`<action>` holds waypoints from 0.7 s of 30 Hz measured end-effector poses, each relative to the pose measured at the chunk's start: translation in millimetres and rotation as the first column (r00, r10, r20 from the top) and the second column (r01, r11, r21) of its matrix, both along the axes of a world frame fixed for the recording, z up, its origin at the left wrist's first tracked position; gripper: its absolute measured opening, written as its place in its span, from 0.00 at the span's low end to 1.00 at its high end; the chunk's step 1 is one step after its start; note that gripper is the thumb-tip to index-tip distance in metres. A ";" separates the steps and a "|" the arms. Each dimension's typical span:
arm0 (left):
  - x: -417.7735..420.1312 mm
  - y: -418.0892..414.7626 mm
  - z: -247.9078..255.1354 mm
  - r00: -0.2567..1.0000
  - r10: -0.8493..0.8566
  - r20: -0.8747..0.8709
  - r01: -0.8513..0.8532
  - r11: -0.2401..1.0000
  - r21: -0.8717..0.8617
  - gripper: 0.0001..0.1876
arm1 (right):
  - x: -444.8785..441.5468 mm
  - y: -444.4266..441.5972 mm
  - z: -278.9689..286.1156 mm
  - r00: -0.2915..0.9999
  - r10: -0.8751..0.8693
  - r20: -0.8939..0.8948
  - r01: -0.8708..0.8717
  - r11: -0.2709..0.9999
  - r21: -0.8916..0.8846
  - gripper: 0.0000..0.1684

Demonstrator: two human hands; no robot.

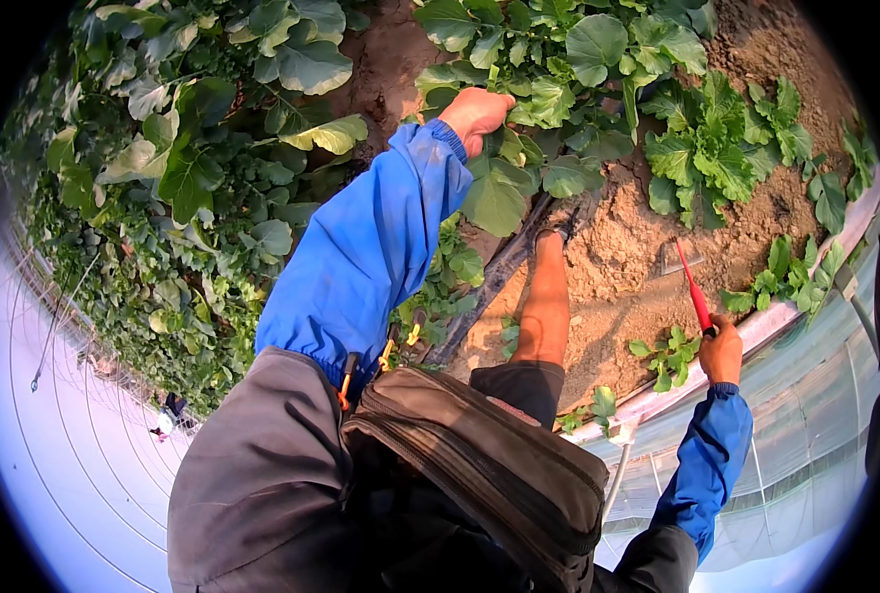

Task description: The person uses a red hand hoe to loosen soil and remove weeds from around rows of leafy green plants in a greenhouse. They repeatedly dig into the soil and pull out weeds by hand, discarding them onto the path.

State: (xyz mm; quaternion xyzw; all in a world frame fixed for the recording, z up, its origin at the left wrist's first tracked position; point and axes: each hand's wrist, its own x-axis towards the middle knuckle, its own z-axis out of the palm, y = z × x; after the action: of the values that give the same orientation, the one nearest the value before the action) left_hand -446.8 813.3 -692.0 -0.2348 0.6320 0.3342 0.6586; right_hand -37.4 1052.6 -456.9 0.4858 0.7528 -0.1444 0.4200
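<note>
My left hand [477, 117], at the end of a blue sleeve guard [366, 252], reaches into a clump of broad green leafy plants [529, 81] at the top middle. Its fingers are bent at a stem or leaf, partly hidden by foliage, so the exact hold does not show. Far to the right, my right hand [722, 351] is closed on the handle of a red tool with a long, thin pointed tip [696, 293]. That tip points up and away over bare brown soil [618, 237], near a small clear flat piece [682, 258] lying on the ground.
Dense leafy plants [188, 148] cover the left. A dark hose or strip [484, 285] runs along the soil by my bare leg [544, 296]. Smaller plants [707, 141] grow at the right, beside the greenhouse's plastic film wall [803, 430]. A brown bag [477, 459] hangs at my front.
</note>
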 end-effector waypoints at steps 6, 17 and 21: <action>14.7 3.7 99.5 0.761 -0.427 -0.488 0.546 0.829 0.126 0.21 | 6.9 -1.1 0.5 1.000 -0.005 0.004 0.005 1.000 0.009 0.18; 18.9 66.2 45.0 0.272 -0.475 -0.837 0.614 0.755 -0.230 0.16 | 2.7 2.2 -2.7 0.998 -0.021 0.066 0.021 1.000 -0.001 0.18; 27.9 77.2 34.5 0.267 -0.537 -0.800 0.583 0.751 -0.310 0.18 | 8.8 3.4 -4.5 1.000 0.024 0.017 -0.024 1.000 0.005 0.17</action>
State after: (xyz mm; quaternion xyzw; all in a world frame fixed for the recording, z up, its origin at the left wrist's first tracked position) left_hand -418.9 890.5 -657.6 0.2156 0.9020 0.1644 0.3359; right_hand -28.6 1056.0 -461.4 0.4789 0.7554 -0.1336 0.4268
